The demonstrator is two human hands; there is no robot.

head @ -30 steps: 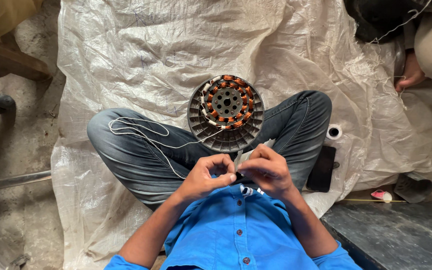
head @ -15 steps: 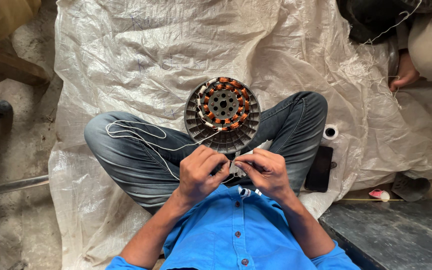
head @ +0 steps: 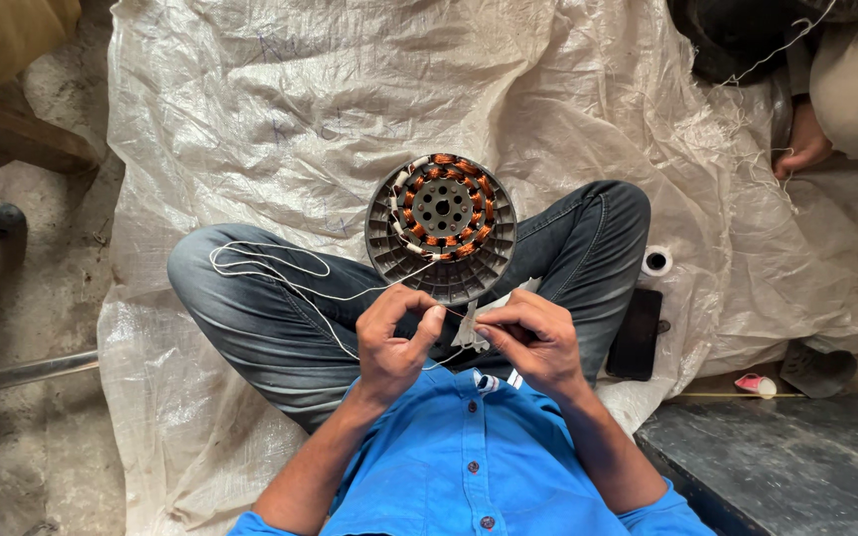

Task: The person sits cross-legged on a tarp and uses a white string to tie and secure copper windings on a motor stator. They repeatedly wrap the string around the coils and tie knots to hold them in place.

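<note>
Both hands are raised close together in front of the chest, above the crossed legs. The left hand is curled, thumb and forefinger pinched together, knuckles turned upward. The right hand is held just beside it, fingers bent inward in a pinch. Both forearms are bare and angled inward from the elbows.

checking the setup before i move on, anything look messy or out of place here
Mostly tidy. The white string trails in loose loops over the person's knee instead of being wound up, and could snag. The motor stator sits propped on crossed legs rather than a flat surface. A dark phone lies on the plastic sheet close to the leg.
</note>
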